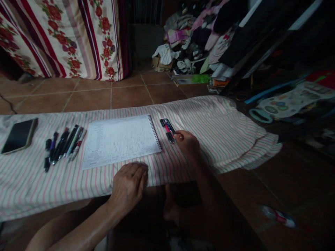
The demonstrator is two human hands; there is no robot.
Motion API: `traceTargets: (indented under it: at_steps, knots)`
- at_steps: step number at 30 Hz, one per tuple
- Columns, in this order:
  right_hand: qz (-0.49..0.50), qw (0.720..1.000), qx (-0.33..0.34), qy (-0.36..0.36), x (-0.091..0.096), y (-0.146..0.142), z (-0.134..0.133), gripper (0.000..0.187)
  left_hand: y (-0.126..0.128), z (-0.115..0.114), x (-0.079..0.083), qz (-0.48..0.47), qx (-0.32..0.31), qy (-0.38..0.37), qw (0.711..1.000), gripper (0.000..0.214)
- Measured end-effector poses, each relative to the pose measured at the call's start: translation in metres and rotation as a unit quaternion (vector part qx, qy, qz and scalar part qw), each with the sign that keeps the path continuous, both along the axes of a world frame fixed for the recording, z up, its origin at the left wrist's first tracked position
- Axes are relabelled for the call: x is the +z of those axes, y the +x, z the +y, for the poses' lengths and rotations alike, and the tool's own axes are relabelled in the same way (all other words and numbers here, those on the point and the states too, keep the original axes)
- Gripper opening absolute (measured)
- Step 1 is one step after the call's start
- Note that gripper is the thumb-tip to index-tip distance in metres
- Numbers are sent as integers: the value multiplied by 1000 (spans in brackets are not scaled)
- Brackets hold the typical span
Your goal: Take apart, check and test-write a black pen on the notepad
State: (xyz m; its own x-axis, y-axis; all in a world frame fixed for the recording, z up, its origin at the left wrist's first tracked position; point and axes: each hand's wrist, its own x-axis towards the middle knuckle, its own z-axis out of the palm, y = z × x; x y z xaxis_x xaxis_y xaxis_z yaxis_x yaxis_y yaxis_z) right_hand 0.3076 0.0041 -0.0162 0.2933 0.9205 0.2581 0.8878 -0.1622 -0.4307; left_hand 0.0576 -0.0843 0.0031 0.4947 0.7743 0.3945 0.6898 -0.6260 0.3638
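Observation:
My right hand [187,143] is at the right of the notebook, its thumb and fingers pinched at the lower end of a dark pen [170,125]. Beside that pen, on the striped cloth, lie a black-and-red pen [166,128] and a short dark piece. My left hand [130,179] rests on the near edge of the cloth, fingers curled in and together, with no object showing in it. Between the hands and farther back lies a spiral notebook [125,139], its coil on the right and a printed, marked sheet on top.
Several pens [65,144] lie side by side left of the notebook. A phone [19,136] with a dark screen is at the far left. The striped cloth [209,122] covers the table. Beyond are a flowered curtain [86,38], piled clothes [199,38] and a bottle [277,216] on the floor.

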Motion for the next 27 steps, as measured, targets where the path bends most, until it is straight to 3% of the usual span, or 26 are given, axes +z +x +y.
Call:
traceTargets:
  at_steps: [4,12,16,22,25,27]
  knots:
    - [-2,1000,-10,21,2,-1,0,27,-2,-1,1,-4,-5,-22,1000,23]
    - [14,987,-48,153,16,-13,0,30,-9,-3,3,-21,-5,-17,1000,23]
    - [47,975,-32,215,23,-23,-7,35,-15,-5,-1,-11,7,1,1000,23]
    - [126,976,4,180,25,-40,-23,36,-29,-9,1,-47,60,19,997,20]
    - [161,975,51,144,41,-69,-36,34,-41,-8,5,-85,117,13,989,20]
    - [174,973,117,99,58,-100,-52,30,-53,-5,6,-116,161,27,980,21]
